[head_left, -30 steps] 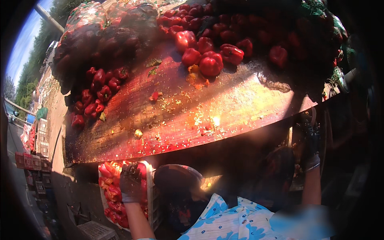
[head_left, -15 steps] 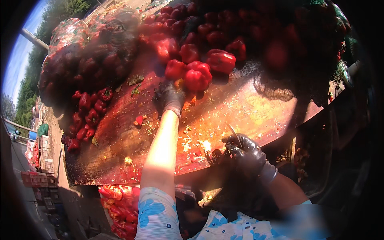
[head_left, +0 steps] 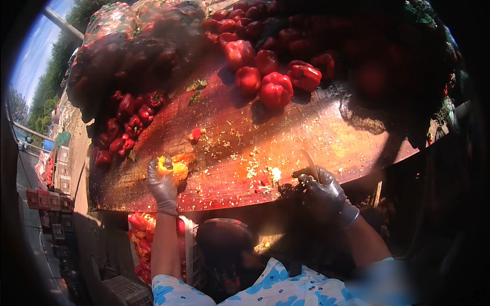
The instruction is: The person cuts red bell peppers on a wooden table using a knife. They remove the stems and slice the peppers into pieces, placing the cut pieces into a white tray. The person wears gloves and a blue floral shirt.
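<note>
My left hand (head_left: 163,186), in a dark, wet glove, is closed on a yellow-orange piece of bell pepper (head_left: 178,167) near the table's front left edge. Whether the piece is whole or cut open is hard to see. My right hand (head_left: 326,191), gloved too, grips a small knife (head_left: 309,160) whose thin blade points up and away over the table's front edge; the handle is hidden in the fingers. Beyond both hands, a red bell pepper (head_left: 276,91) stands at the front of a large heap of whole peppers.
The stained wooden table (head_left: 224,178) is strewn with seeds and scraps, including a red scrap (head_left: 195,134). Smaller red peppers (head_left: 125,127) lie at its left edge, below full net sacks (head_left: 115,25). Under the front edge sits a crate of cut peppers (head_left: 143,239).
My left hand has drawn back from the pepper heap to the front left, now with the yellow-orange piece. My right hand with the knife has barely moved. The view has shifted slightly.
</note>
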The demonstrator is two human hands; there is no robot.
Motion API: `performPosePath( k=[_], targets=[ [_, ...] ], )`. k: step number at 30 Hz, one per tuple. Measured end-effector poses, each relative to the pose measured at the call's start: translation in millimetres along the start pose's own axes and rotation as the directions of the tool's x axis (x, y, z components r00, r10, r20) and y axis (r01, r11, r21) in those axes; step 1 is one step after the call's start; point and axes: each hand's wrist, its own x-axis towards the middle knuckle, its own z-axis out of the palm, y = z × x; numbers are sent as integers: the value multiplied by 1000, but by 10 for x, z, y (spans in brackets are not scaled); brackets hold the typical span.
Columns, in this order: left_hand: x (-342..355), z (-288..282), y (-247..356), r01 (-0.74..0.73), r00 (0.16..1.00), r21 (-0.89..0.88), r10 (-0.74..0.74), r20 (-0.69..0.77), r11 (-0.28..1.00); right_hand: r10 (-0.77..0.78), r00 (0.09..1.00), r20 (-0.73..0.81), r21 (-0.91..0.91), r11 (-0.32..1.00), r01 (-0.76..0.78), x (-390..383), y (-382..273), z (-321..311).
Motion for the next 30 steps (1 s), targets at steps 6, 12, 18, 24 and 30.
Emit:
performPosePath(
  k=[6, 12, 18, 24, 30],
  targets=[
    [-1185, -2057, 943, 109, 994, 950, -63, -95, 294, 8, 990, 137, 247, 968, -42, -240, 165, 83],
    [-934, -1391, 824, -52, 992, 990, -106, 66, 134, -82, 946, 314, 362, 931, -40, -131, 53, -46],
    [-72, 1845, 405, -133, 877, 497, -132, 461, 858, -253, 945, 208, 406, 901, 152, 67, 39, -29],
    [1246, 3051, -560, -384, 866, 487, 122, 486, 784, -241, 963, 122, 208, 955, 213, 125, 273, -47],
    [1164, 3332, -577, -426, 787, 797, -259, 560, 429, -20, 999, 45, 374, 928, 2, 149, -99, -149]
  ],
)
